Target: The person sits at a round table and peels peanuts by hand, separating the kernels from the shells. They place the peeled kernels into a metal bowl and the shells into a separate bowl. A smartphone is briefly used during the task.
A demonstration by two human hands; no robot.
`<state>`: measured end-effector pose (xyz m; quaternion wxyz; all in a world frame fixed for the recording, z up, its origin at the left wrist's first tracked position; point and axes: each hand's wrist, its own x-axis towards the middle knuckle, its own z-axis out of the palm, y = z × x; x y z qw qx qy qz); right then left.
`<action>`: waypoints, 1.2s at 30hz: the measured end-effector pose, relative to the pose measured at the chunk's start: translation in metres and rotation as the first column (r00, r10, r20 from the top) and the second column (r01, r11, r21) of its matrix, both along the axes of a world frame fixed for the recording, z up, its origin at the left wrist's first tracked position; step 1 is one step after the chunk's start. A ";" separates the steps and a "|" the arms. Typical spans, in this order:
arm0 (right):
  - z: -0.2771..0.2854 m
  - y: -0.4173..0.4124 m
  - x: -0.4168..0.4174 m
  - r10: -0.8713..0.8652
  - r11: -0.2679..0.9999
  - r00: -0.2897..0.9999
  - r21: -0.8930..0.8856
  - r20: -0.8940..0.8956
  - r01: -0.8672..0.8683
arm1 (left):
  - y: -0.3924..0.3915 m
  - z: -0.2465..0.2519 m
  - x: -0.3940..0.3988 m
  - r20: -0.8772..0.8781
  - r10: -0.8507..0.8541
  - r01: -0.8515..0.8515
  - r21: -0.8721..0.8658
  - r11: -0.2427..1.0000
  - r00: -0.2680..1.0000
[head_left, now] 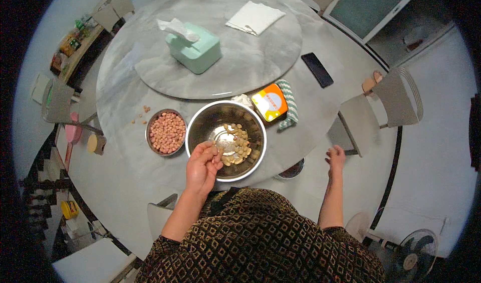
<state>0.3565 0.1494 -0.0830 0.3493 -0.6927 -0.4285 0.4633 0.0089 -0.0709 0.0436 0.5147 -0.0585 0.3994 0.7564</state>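
Observation:
Over the near left rim of a steel bowl (pixel 193 119), my left hand (pixel 202 168) has its fingers closed. A tan bit, apparently an unshelled peanut (pixel 220 150), shows at the fingertips. Unshelled peanuts (pixel 240 144) lie along the bowl's right side, and its shiny bottom is partly bare. Left of it, a smaller metal bowl (pixel 148 143) is filled with pink shelled peanuts (pixel 167 132). My right hand (pixel 335 158) is out past the table edge to the right, above the floor, fingers loosely bent and apart, with nothing visible in it.
Behind the bowl are an orange and yellow box (pixel 268 104) and a striped cloth (pixel 289 104). A phone (pixel 317 69) lies right. The raised turntable (pixel 240 72) bears a green tissue box (pixel 195 50) and folded white paper (pixel 255 18). A container (pixel 293 170) shows below the table edge.

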 end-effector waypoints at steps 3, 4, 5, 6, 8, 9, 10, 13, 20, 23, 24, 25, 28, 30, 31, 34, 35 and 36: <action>0.080 -0.007 -0.048 0.069 0.964 0.995 0.260 -0.076 -0.048 | -0.012 0.001 -0.016 -0.040 0.041 -0.042 -0.022 0.999 0.998; 0.102 -0.013 -0.069 0.113 0.938 0.987 0.340 -0.119 -0.066 | -0.017 0.000 -0.020 -0.060 0.052 -0.053 -0.013 0.999 0.997; 0.117 -0.018 -0.087 0.240 0.919 0.966 0.343 -0.098 -0.194 | -0.019 0.000 -0.024 -0.068 0.058 -0.059 -0.014 0.998 0.996; 0.128 -0.025 -0.107 0.367 0.884 0.927 0.340 -0.078 -0.322 | -0.022 -0.001 -0.028 -0.077 0.068 -0.069 -0.018 0.997 0.995; 0.143 -0.050 -0.152 0.621 0.734 0.781 0.309 0.055 -0.605 | -0.028 0.002 -0.034 -0.072 0.095 -0.097 -0.023 0.995 0.993; 0.146 -0.067 -0.178 0.731 0.613 0.662 0.267 0.165 -0.743 | -0.030 0.004 -0.037 -0.067 0.095 -0.097 -0.034 0.995 0.993; 0.146 -0.082 -0.201 0.831 0.436 0.480 0.208 0.280 -0.876 | -0.033 0.004 -0.041 -0.060 0.098 -0.101 -0.047 0.994 0.993; 0.121 -0.115 -0.251 0.835 -0.014 0.047 0.107 0.548 -0.994 | -0.045 -0.001 -0.051 -0.056 0.076 -0.077 -0.001 0.997 0.996; 0.068 -0.129 -0.286 0.573 -0.185 -0.136 -0.034 0.808 -0.982 | -0.059 0.008 -0.063 -0.051 0.070 -0.069 0.011 0.998 0.996; 0.064 -0.131 -0.287 0.584 -0.172 -0.136 -0.042 0.800 -0.984 | -0.060 0.005 -0.064 -0.025 0.020 -0.021 -0.043 0.999 0.999; 0.064 -0.131 -0.289 0.611 -0.139 -0.119 -0.042 0.783 -0.989 | -0.058 0.001 -0.064 -0.049 -0.016 0.013 -0.050 0.999 0.999; 0.064 -0.130 -0.289 0.685 -0.109 -0.076 -0.002 0.724 -0.994 | -0.056 -0.002 -0.063 -0.057 -0.050 0.047 -0.053 0.997 0.997; 0.078 -0.132 -0.290 0.859 0.016 0.077 0.124 0.507 -0.992 | -0.050 -0.007 -0.061 -0.118 -0.183 0.178 -0.051 0.983 0.976; 0.096 -0.138 -0.291 0.920 0.133 0.203 0.221 0.334 -0.966 | -0.046 -0.012 -0.058 -0.199 -0.250 0.237 -0.089 0.967 0.948; 0.108 -0.142 -0.292 0.920 0.165 0.239 0.245 0.312 -0.955 | -0.044 -0.012 -0.056 -0.239 -0.287 0.268 -0.108 0.957 0.928; 0.132 -0.149 -0.291 0.895 0.207 0.319 0.344 0.311 -0.916 | -0.038 -0.011 -0.050 -0.326 -0.269 0.264 -0.059 0.963 0.907; 0.134 -0.150 -0.290 0.876 0.176 0.326 0.393 0.356 -0.902 | -0.037 -0.010 -0.050 -0.364 -0.285 0.282 -0.062 0.957 0.887; 0.136 -0.150 -0.289 0.855 0.144 0.336 0.440 0.396 -0.886 | -0.037 -0.008 -0.051 -0.402 -0.301 0.299 -0.069 0.952 0.865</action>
